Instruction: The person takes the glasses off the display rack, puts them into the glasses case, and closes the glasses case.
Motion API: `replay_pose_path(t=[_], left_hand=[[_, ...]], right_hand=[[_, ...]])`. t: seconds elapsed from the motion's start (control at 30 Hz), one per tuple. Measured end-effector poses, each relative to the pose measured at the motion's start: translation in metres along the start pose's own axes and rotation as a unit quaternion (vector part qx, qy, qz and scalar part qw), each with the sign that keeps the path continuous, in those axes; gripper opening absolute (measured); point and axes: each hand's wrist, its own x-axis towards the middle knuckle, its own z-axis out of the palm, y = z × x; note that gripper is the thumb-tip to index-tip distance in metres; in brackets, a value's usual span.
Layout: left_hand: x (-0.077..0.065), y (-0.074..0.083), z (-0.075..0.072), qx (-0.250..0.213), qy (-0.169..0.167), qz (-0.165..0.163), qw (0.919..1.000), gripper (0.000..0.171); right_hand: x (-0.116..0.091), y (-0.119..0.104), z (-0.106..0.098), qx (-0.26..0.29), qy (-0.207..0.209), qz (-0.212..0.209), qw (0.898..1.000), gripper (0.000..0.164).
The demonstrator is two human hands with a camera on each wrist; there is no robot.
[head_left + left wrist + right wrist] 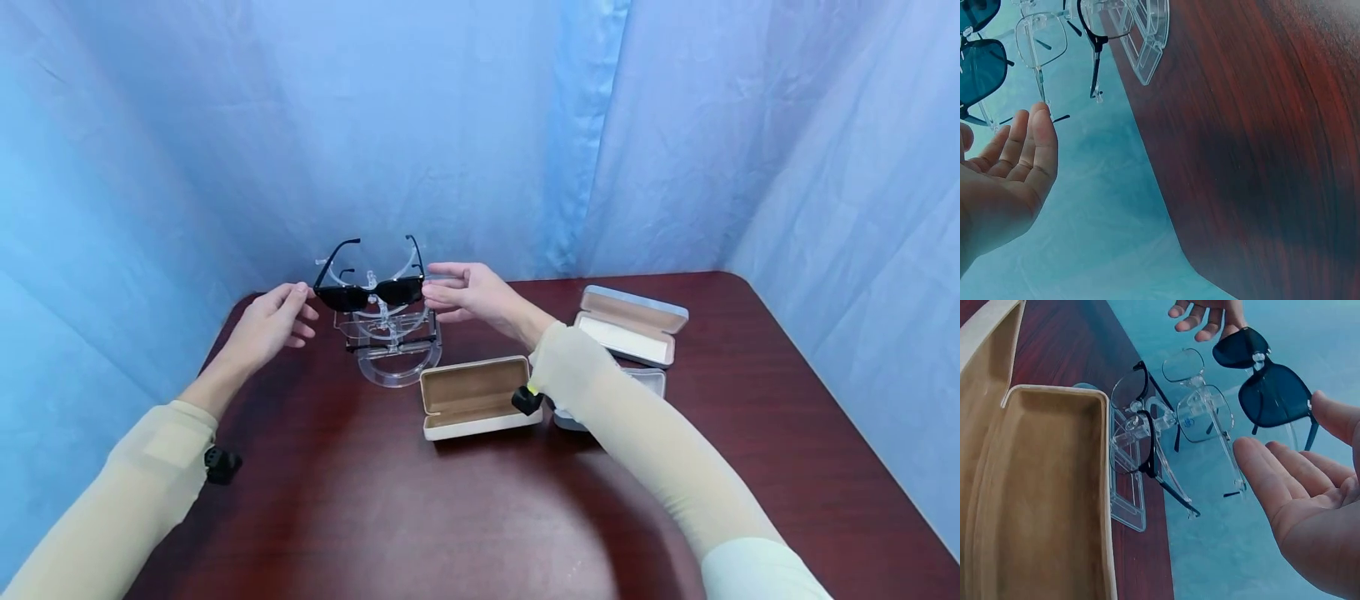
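Observation:
Black sunglasses (400,291) rest on the top tier of a clear display stand (400,377), their temples pointing back. My left hand (272,321) is beside their left end, fingers loosely extended; whether it touches the frame I cannot tell. At the other end is my right hand (480,298), its thumb at the hinge corner and its fingers spread straight behind. In the right wrist view, thin-rimmed clear glasses (1205,414) sit below the sunglasses (1275,397). Lower still on the stand are dark-browed glasses (1147,434).
An open cream case (480,429) with brown lining stands right of the stand. Farther right are an open grey case (637,308) holding a white cloth (622,339), and another grey case (651,380) partly hidden by my right arm. Blue curtains (450,125) surround the dark red table (420,517).

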Motion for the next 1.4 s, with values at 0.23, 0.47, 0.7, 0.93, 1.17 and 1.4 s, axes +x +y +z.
replay_pose_path(t=[0.23,0.47,0.7,0.93,1.17,1.4], left_hand=[[0.003,-0.001,0.004,0.004,0.003,0.008,1.0000,0.066],[0.005,-0.003,0.003,0.004,0.013,0.020,0.9997,0.066],[0.006,-0.001,-0.003,0.002,0.018,0.028,0.9995,0.064],[0.005,-0.001,-0.005,-0.002,0.016,0.031,0.9994,0.061],[0.004,0.000,-0.005,0.003,0.020,0.035,0.9992,0.060],[0.003,0.002,-0.005,0.012,0.016,0.038,0.9991,0.056]], right_hand=[[0.005,0.000,0.004,0.008,0.003,0.004,1.000,0.063],[0.007,-0.002,0.007,-0.001,0.005,-0.001,1.000,0.064],[0.011,-0.007,0.009,0.004,0.006,-0.005,1.000,0.062],[0.014,-0.006,0.007,0.003,0.011,-0.006,1.000,0.060],[0.015,-0.005,0.007,0.001,0.014,-0.008,1.000,0.059],[0.014,-0.006,0.007,0.010,0.009,0.000,1.000,0.059]])
